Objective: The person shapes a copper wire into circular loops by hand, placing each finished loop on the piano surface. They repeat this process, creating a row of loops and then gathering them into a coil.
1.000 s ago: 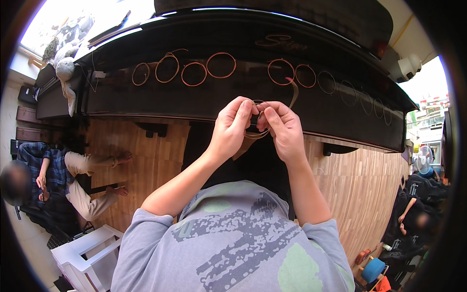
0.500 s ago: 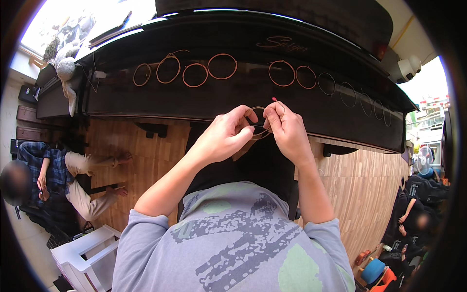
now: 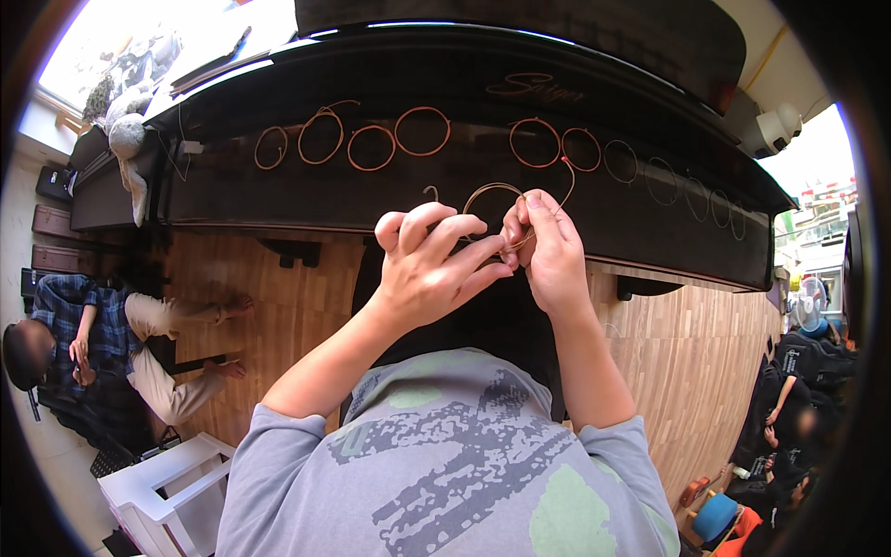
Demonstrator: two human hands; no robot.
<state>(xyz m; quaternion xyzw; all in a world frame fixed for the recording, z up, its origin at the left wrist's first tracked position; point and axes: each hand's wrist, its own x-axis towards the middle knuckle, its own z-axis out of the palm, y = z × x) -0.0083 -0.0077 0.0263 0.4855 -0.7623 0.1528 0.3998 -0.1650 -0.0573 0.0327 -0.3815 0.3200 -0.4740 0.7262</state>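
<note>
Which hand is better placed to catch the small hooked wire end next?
Probably the left hand: its outer fingers spread just below the hooked wire end. The right hand is farther away and grips the wire coil, so it seems better suited to steadying.

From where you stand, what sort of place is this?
Probably a music room or shop: a black piano, copper-coloured string coils laid on it, and, lower right, apparently a stringed instrument.
</note>
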